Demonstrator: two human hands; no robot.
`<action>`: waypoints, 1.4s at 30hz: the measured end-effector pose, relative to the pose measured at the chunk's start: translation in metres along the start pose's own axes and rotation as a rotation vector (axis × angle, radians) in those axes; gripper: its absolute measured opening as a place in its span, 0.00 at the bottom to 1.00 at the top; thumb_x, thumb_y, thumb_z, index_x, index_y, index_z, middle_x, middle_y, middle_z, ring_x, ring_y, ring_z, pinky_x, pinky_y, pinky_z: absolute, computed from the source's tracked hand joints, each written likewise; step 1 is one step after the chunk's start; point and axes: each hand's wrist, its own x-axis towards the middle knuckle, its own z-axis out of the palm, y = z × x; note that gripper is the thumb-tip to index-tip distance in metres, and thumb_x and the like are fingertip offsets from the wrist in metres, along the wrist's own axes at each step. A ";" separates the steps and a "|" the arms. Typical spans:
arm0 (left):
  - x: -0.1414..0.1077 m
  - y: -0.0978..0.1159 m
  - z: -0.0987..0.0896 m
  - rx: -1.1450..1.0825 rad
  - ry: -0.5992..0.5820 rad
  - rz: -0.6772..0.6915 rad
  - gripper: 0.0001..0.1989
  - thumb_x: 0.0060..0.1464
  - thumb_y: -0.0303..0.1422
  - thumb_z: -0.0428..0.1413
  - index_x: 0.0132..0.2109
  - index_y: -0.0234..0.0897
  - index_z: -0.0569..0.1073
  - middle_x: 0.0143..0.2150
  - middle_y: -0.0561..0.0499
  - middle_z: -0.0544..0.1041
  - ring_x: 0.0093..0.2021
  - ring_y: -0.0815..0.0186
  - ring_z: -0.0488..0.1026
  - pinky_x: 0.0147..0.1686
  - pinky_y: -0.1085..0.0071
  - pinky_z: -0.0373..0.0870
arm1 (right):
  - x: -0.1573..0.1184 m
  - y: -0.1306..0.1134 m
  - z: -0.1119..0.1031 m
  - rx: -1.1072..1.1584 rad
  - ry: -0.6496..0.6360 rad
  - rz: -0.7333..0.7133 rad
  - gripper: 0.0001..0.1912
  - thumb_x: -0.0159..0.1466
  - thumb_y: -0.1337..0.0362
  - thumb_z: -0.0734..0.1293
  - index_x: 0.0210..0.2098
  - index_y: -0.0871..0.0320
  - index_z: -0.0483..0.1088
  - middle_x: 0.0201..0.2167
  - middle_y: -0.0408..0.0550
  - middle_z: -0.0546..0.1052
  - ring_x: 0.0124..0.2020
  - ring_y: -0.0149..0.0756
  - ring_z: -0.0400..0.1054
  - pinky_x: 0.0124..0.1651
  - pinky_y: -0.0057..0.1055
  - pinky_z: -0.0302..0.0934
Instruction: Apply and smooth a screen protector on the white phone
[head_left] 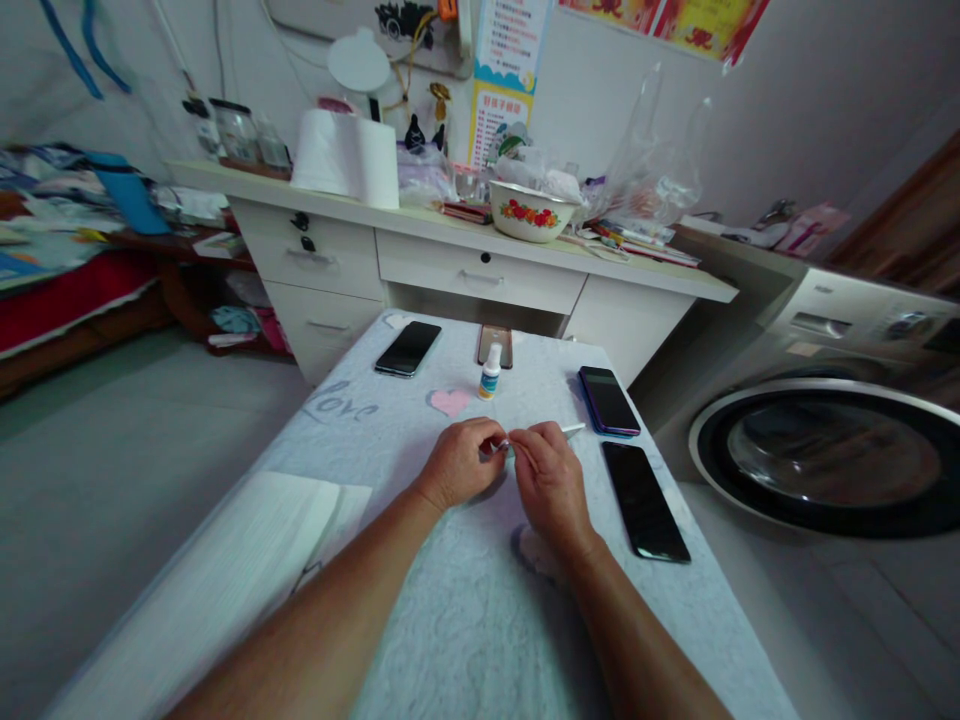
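Over the middle of the table, my left hand and my right hand meet fingertip to fingertip. Both are closed in a pinch on a small whitish piece, mostly hidden by the fingers; I cannot make out its kind. A thin white strip shows beyond my right knuckles; whether it is held or lies on the table I cannot tell. Just past my hands a small white spray bottle with a blue and yellow label stands upright. Nearest my right hand lies a black phone, its screen up.
Another phone lies near the table's right edge, one more phone at the far left. A phone case lies behind the bottle. White folded sheets cover the left edge. Beyond stand a cluttered desk and a washing machine.
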 end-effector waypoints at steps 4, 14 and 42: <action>0.000 0.000 0.000 -0.011 0.001 -0.009 0.04 0.46 0.23 0.53 0.30 0.35 0.72 0.28 0.53 0.73 0.29 0.69 0.69 0.32 0.74 0.66 | -0.002 0.000 0.003 0.000 -0.022 -0.033 0.13 0.64 0.72 0.59 0.43 0.57 0.73 0.34 0.47 0.69 0.34 0.31 0.67 0.38 0.26 0.63; 0.002 0.004 -0.001 -0.022 -0.014 -0.017 0.03 0.47 0.24 0.55 0.30 0.36 0.72 0.28 0.54 0.73 0.28 0.70 0.68 0.31 0.75 0.64 | 0.003 0.017 -0.013 -0.118 0.043 0.056 0.12 0.65 0.70 0.59 0.40 0.58 0.74 0.33 0.48 0.70 0.33 0.32 0.67 0.37 0.28 0.63; 0.002 -0.001 0.002 -0.031 -0.023 -0.048 0.02 0.48 0.25 0.55 0.30 0.35 0.72 0.28 0.55 0.72 0.29 0.71 0.68 0.32 0.75 0.63 | 0.007 0.053 -0.034 -0.295 0.183 0.244 0.13 0.63 0.68 0.59 0.37 0.61 0.76 0.33 0.49 0.71 0.33 0.35 0.67 0.40 0.31 0.61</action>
